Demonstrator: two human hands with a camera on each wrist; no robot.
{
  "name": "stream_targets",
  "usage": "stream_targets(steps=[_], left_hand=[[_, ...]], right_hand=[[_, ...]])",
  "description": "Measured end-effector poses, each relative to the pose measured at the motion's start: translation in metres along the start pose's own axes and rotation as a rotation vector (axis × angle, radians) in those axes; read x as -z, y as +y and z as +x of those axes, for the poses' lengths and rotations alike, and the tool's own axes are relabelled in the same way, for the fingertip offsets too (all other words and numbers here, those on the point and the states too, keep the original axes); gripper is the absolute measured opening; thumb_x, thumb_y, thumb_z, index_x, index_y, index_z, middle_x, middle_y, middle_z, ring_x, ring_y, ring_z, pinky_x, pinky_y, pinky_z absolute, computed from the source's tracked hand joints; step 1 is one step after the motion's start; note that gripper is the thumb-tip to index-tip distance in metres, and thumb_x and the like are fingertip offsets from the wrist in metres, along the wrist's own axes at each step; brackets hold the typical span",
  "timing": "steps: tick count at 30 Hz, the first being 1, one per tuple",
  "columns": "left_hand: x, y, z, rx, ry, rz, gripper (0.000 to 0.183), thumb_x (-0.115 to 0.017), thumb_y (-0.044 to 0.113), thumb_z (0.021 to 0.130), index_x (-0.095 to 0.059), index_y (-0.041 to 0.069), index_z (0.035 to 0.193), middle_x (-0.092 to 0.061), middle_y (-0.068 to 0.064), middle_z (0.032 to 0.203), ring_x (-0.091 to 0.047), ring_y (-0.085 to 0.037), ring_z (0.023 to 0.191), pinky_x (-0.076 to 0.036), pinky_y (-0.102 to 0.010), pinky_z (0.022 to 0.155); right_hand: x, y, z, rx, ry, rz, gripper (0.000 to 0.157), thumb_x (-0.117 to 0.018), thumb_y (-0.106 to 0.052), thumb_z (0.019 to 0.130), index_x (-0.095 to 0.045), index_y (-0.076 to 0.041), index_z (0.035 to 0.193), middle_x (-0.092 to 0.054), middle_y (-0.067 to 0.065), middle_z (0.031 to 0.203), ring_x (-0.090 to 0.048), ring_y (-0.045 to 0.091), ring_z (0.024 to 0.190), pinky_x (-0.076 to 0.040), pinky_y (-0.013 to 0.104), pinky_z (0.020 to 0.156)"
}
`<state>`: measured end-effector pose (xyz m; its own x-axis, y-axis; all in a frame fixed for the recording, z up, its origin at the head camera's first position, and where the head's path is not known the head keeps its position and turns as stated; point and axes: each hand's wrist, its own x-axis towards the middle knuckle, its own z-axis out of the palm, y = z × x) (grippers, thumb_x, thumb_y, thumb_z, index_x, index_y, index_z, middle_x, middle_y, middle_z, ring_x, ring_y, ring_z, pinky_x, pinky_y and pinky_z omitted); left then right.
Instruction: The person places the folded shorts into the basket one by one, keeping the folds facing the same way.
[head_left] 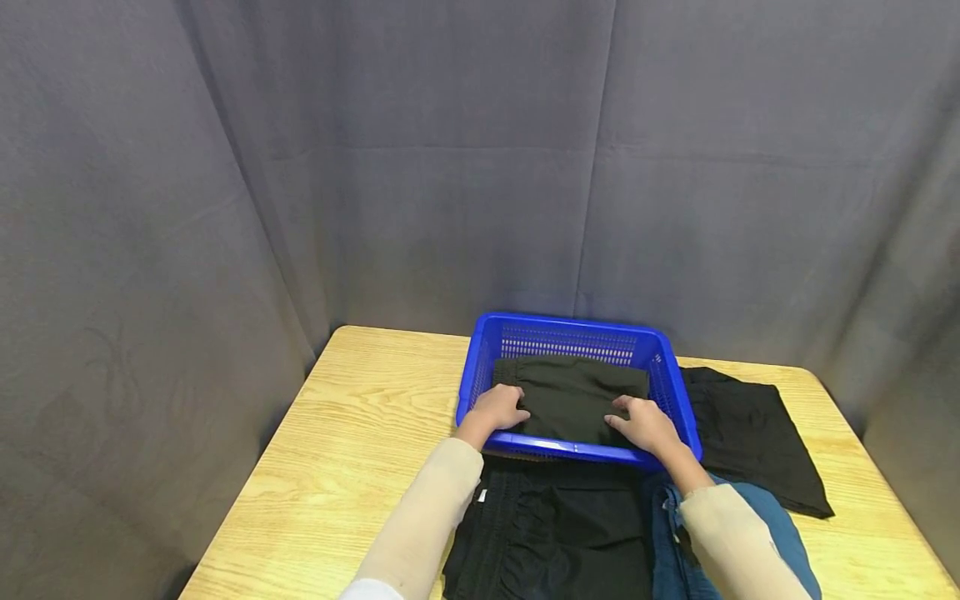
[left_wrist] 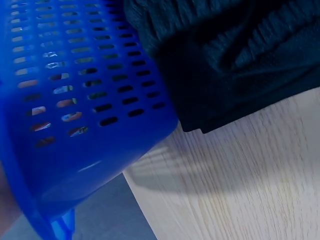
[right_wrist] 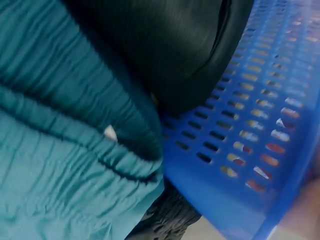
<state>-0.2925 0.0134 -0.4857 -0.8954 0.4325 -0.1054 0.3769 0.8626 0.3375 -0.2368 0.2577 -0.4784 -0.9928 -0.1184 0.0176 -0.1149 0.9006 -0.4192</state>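
"What's in your grip?"

"Nothing is clenched. My left hand and right hand are both released, fingers loosely spread. They reach over the front rim of the blue basket and touch the dark folded garment."

"Where is that garment exactly?"

"Inside the basket, lying flat across it. My left hand is at the basket's left end, on the gathered edge of the cloth. My right hand is towards the basket's right end, thumb and fingers apart."

"And around the basket?"

"Directly in front, on my side, lie black bottoms with a gathered waist and a small white tag. At the basket's front right corner is a blue garment, partly under my right sleeve. Another black garment is spread just right of the basket."

"What's beneath and behind?"

"The wooden table is under the basket, and a grey curtain hangs behind it."
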Motion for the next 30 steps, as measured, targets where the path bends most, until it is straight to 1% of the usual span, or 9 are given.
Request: stream_targets(steps=[3, 8, 14, 18, 20, 25, 30], left_hand=[[0.002, 0.001, -0.004, -0.010, 0.026, -0.014, 0.037, -0.063, 0.027, 0.086, -0.062, 0.007, 0.116, -0.064, -0.008, 0.113, -0.057, -0.024, 0.106, -0.047, -0.037, 0.085], [0.005, 0.002, -0.012, -0.025, 0.077, -0.047, 0.035, -0.062, 0.026, 0.087, -0.062, 0.008, 0.117, -0.064, -0.007, 0.113, -0.058, -0.025, 0.106, -0.047, -0.037, 0.086], [0.007, 0.006, -0.022, -0.058, 0.184, -0.095, 0.028, -0.062, 0.023, 0.087, -0.065, 0.007, 0.111, -0.066, -0.006, 0.107, -0.061, -0.024, 0.099, -0.049, -0.037, 0.081], [0.009, 0.009, -0.029, -0.093, 0.264, -0.126, 0.023, -0.061, 0.020, 0.088, -0.067, 0.008, 0.107, -0.068, -0.005, 0.103, -0.063, -0.022, 0.096, -0.050, -0.035, 0.078], [0.009, 0.011, -0.032, -0.104, 0.303, -0.134, 0.021, -0.060, 0.020, 0.088, -0.068, 0.009, 0.104, -0.068, -0.005, 0.101, -0.063, -0.021, 0.095, -0.050, -0.035, 0.077], [0.012, 0.015, -0.039, -0.121, 0.381, -0.155, 0.018, -0.060, 0.019, 0.088, -0.069, 0.009, 0.099, -0.069, -0.004, 0.098, -0.063, -0.020, 0.094, -0.050, -0.034, 0.078], [0.015, 0.020, -0.048, -0.169, 0.455, -0.201, 0.014, -0.059, 0.015, 0.088, -0.070, 0.008, 0.092, -0.069, -0.005, 0.091, -0.065, -0.019, 0.086, -0.050, -0.032, 0.075]], right_hand=[[0.000, -0.005, -0.006, 0.010, 0.074, 0.031, 0.031, -0.060, -0.017, 0.087, -0.061, 0.007, 0.106, -0.062, 0.025, 0.105, -0.058, 0.040, 0.097, -0.045, 0.052, 0.082], [-0.003, -0.011, -0.016, 0.026, 0.207, 0.057, 0.024, -0.062, -0.015, 0.085, -0.065, 0.004, 0.099, -0.065, 0.022, 0.099, -0.060, 0.039, 0.093, -0.046, 0.052, 0.078], [-0.003, -0.019, -0.029, 0.062, 0.368, 0.074, 0.019, -0.063, -0.012, 0.083, -0.067, 0.003, 0.094, -0.064, 0.022, 0.097, -0.058, 0.039, 0.093, -0.045, 0.052, 0.079], [-0.007, -0.021, -0.035, 0.114, 0.490, 0.081, 0.015, -0.066, -0.008, 0.080, -0.067, 0.003, 0.089, -0.065, 0.020, 0.094, -0.057, 0.038, 0.092, -0.045, 0.052, 0.079], [-0.008, -0.022, -0.039, 0.141, 0.538, 0.095, 0.013, -0.067, -0.006, 0.079, -0.067, 0.004, 0.088, -0.065, 0.019, 0.091, -0.057, 0.037, 0.090, -0.045, 0.051, 0.078], [-0.010, -0.026, -0.045, 0.191, 0.612, 0.153, 0.010, -0.067, -0.002, 0.078, -0.067, 0.004, 0.086, -0.065, 0.017, 0.088, -0.058, 0.036, 0.089, -0.045, 0.050, 0.077], [-0.011, -0.031, -0.050, 0.227, 0.663, 0.190, 0.009, -0.068, 0.000, 0.077, -0.068, 0.003, 0.085, -0.066, 0.014, 0.085, -0.059, 0.034, 0.086, -0.047, 0.048, 0.073]])
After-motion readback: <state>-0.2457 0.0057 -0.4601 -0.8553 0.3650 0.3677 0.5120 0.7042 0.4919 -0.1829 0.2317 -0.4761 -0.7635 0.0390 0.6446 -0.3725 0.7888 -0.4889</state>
